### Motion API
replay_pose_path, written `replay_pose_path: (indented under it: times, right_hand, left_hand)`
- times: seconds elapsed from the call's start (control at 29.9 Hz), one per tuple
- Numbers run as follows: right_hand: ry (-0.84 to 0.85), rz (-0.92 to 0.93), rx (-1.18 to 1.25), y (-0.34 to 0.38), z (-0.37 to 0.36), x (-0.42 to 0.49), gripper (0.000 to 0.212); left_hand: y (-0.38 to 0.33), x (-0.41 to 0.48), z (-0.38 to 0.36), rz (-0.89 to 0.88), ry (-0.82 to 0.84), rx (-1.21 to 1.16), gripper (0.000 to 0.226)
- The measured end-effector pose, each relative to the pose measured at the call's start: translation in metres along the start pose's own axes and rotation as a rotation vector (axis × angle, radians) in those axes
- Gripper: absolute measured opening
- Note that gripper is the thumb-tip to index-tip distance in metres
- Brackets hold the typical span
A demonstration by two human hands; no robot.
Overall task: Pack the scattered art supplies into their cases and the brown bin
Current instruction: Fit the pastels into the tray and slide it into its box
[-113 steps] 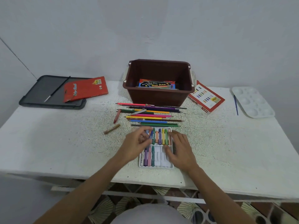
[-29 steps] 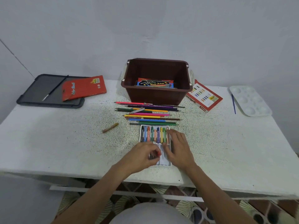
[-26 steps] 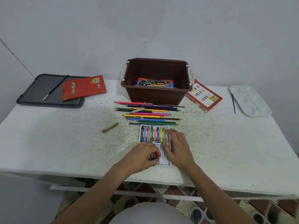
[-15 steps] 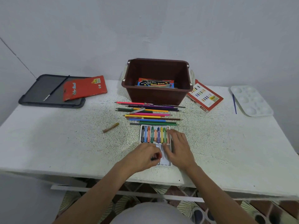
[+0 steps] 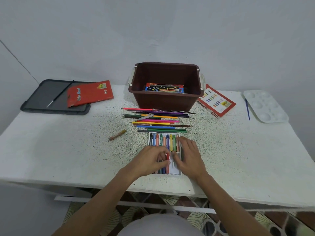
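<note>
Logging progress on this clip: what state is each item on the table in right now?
Brown bin: open, water colour box inside.
Crayon tray: far row filled, near row partly filled.
Red crayon: pinched by left hand over the near row.
Right hand: resting flat on the tray.
Brown crayon: loose on table.
Coloured pencils: loose before the bin.
Oil pastels box: lying outside the bin.

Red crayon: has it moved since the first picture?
Yes. The red crayon went from beside the brown crayon toward the person; the left hand now pinches it over the crayon tray.
</note>
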State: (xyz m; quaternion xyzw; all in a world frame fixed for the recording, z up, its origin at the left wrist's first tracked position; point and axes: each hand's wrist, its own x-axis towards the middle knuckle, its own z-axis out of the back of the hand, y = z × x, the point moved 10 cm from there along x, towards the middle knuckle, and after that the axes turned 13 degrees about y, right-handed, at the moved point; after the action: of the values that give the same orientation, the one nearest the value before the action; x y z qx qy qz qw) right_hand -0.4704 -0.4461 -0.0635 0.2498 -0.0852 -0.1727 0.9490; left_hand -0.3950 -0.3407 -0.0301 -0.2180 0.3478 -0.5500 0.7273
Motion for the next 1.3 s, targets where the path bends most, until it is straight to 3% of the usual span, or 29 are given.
replay_pose_path:
  times: [0.27,0.6,0.8,1.0,1.17,1.3]
  right_hand:
    - [-0.007,-0.002,0.014,0.001,0.001,-0.001,0.052]
    - [-0.002,-0.009,0.017,0.000,0.000,0.000,0.052]
    - [0.008,-0.018,0.017,0.000,0.000,0.000,0.051]
    - [0.017,-0.025,-0.010,0.000,-0.001,0.000,0.054]
    - [0.012,-0.033,-0.051,0.001,-0.002,-0.001,0.057]
    - [0.015,-0.038,-0.053,0.000,-0.002,-0.002,0.056]
  left_hand:
    - [0.002,0.011,0.002,0.049,-0.090,0.251,0.037]
    - [0.034,0.013,0.004,0.243,-0.168,0.349,0.084]
    - [0.046,0.011,0.007,0.286,-0.212,0.408,0.095]
    - [0.045,0.007,0.013,0.223,-0.249,0.324,0.089]
    - [0.069,0.004,0.052,0.241,-0.459,0.248,0.041]
    - [0.095,0.006,0.088,0.339,-0.593,0.266,0.026]
